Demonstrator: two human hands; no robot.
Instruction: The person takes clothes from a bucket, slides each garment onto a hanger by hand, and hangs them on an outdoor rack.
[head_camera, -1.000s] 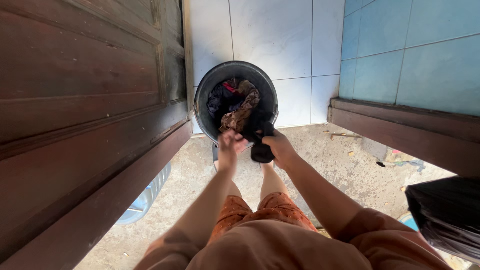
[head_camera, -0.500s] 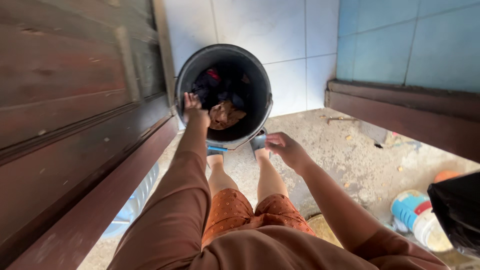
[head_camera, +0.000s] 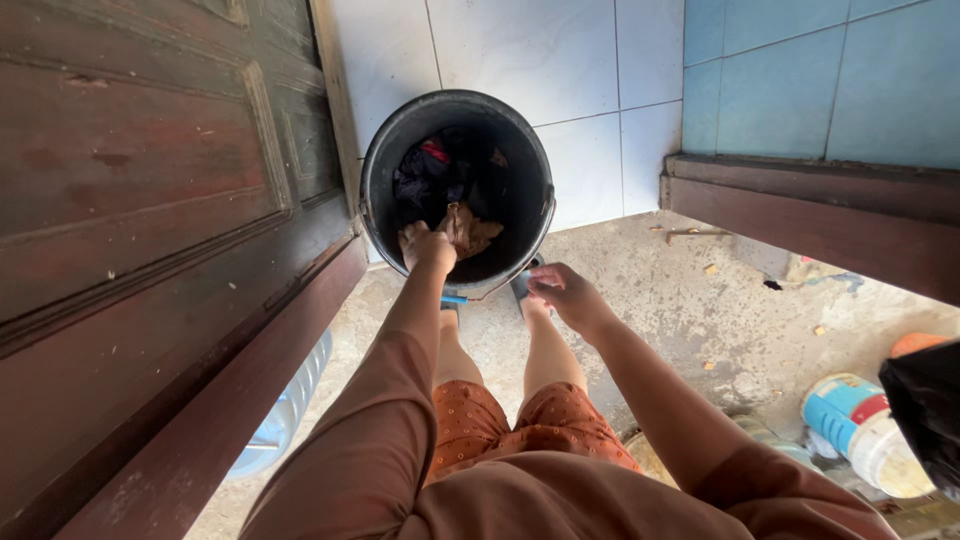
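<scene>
Clothes (head_camera: 445, 195) lie heaped in the black bucket (head_camera: 372, 200), which stands on the concrete floor (head_camera: 640, 300) hard against the wooden door (head_camera: 150, 200) and just in front of the person's feet. The pile is mostly dark fabric, with a brown patterned piece nearest the person and a scrap of red at the far side of the bucket.

The left hand (head_camera: 428, 246) is down at the near rim of the bucket, fingers curled. Its grip looks closed, seemingly on the rim or on the brown cloth (head_camera: 468, 232) right beside it; from here I cannot tell which. The right hand (head_camera: 562, 292) hangs just outside the bucket, near its rim, loosely half open and holding nothing.

I'd judge the clothes soft and limp, likely to sag and trail if lifted by one corner, so a bunched handful from the middle of a piece would serve better than an edge. Whether they are wet cannot be seen; if so, they would be heavier and clingy. The bucket itself looks stiff plastic with a rolled rim that gives a firm hold, and a wire handle seems to hang at its right side.

Beyond the bucket is a white tiled wall (head_camera: 540, 60). Well to its right, plastic tubs (head_camera: 850, 425) sit on the floor.
</scene>
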